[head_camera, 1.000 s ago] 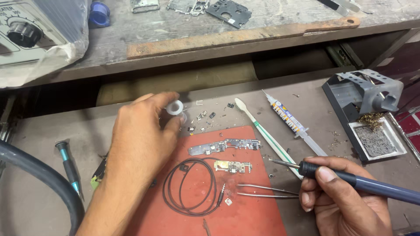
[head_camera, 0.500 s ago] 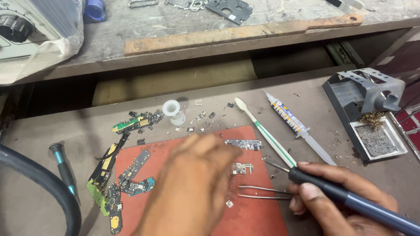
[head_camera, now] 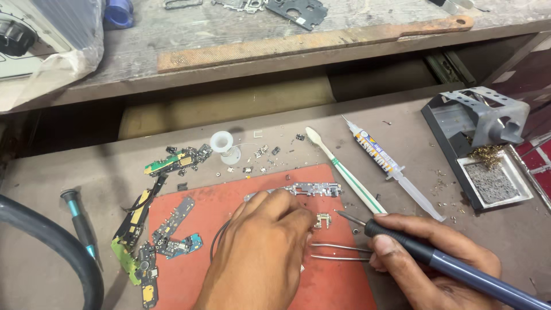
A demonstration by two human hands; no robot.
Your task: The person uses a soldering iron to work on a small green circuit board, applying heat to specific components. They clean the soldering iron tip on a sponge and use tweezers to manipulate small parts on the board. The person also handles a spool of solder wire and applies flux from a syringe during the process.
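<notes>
- On the red mat (head_camera: 189,270), the small circuit piece (head_camera: 323,220) lies between both hands.
- Left hand (head_camera: 261,252) has come down from the far solder spool (head_camera: 221,142), fingers curled over the mat; grip unclear.
- Right hand (head_camera: 436,258) stays clamped on the soldering iron (head_camera: 413,244), tip beside the piece.
- Tweezers (head_camera: 338,252) lie near.

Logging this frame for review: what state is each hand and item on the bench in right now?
Left hand: palm down on the red mat, fingers beside a small board.
Right hand: gripping the soldering iron, tip near that board.
Tweezers: lying on the mat, unheld.
Syringe: lying flat, untouched.
Solder spool: standing on end.
Screwdriver: lying flat.
Iron stand: empty.
</notes>
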